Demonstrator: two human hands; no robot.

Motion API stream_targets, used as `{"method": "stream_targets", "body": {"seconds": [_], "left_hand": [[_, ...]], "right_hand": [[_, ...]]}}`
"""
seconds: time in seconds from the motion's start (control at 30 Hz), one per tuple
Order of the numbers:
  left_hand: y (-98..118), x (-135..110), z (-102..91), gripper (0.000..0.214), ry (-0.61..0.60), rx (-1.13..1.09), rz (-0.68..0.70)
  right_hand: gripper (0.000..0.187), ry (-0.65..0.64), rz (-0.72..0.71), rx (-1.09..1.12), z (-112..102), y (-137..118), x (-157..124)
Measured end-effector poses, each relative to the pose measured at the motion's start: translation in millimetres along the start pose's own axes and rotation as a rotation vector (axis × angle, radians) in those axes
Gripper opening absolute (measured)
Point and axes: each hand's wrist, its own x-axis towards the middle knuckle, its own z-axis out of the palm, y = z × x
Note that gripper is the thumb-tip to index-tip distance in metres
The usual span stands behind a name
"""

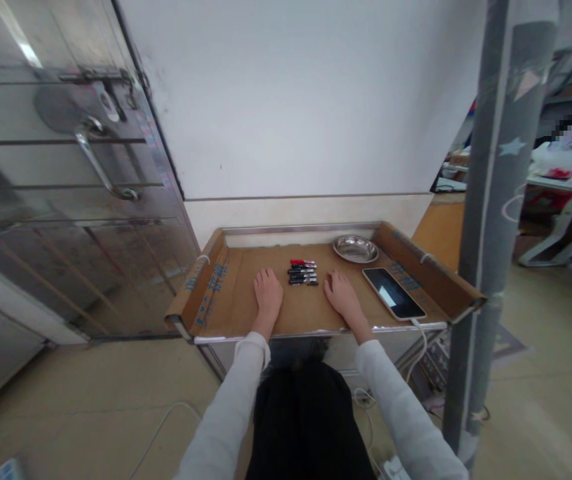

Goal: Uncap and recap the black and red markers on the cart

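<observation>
Several marker pens (303,273), mostly black with a red one at the far end, lie side by side in a small stack on the cardboard-covered table (241,313). To their left, my left hand (269,291) rests palm down on the cardboard, fingers stretched forward and holding nothing. On the other side of the pens, my right hand (340,293) lies on the cardboard, also holding nothing, its fingers loosely extended. Neither hand touches the pens. A phone (395,293) with a white cable lies to the right of my right hand.
A round metal dish (355,249) sits at the back right. Raised cardboard sides (429,273) border the table. A grey pillar (491,200) stands at the right, a metal door (61,173) at the left. White cables (366,400) trail on the floor.
</observation>
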Motion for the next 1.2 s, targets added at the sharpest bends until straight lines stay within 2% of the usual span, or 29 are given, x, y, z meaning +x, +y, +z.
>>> {"method": "stream_targets", "body": {"seconds": [0.17, 0.33, 0.43, 0.53, 0.6, 0.67, 0.87, 1.0, 1.2], "left_hand": [[0, -1, 0.2, 0.026, -0.007, 0.013, 0.002], [2, 0, -4.2, 0.027, -0.049, -0.078, -0.024], [2, 2, -9.1, 0.027, -0.009, -0.137, -0.031], [3, 3, -12.7, 0.023, -0.003, -0.263, 0.114], [3, 1, -13.0, 0.02, -0.077, -0.363, 0.298], [3, -2, -11.9, 0.02, -0.149, -0.409, 0.418], [3, -5, -9.0, 0.007, -0.187, -0.339, 0.375], [4, -1, -8.5, 0.006, -0.22, -0.363, 0.41], [9, 8, -7.3, 0.009, -0.145, -0.436, 0.46]], "right_hand": [[0.037, -0.046, 0.025, -0.03, -3, -3, 0], [0.035, -0.075, 0.022, -0.089, -10, -10, 1], [0.031, -0.053, -0.01, -0.119, -17, -16, 2], [0.025, -0.064, -0.121, -0.11, -25, -23, 3], [0.023, -0.099, -0.212, -0.072, -29, -26, 4], [0.022, -0.118, -0.268, -0.045, -30, -27, 4], [0.017, -0.135, -0.277, -0.074, -25, -25, 3], [0.013, -0.151, -0.27, -0.117, -26, -26, 2], [0.018, -0.075, -0.231, -0.136, -28, -35, 7]]}}
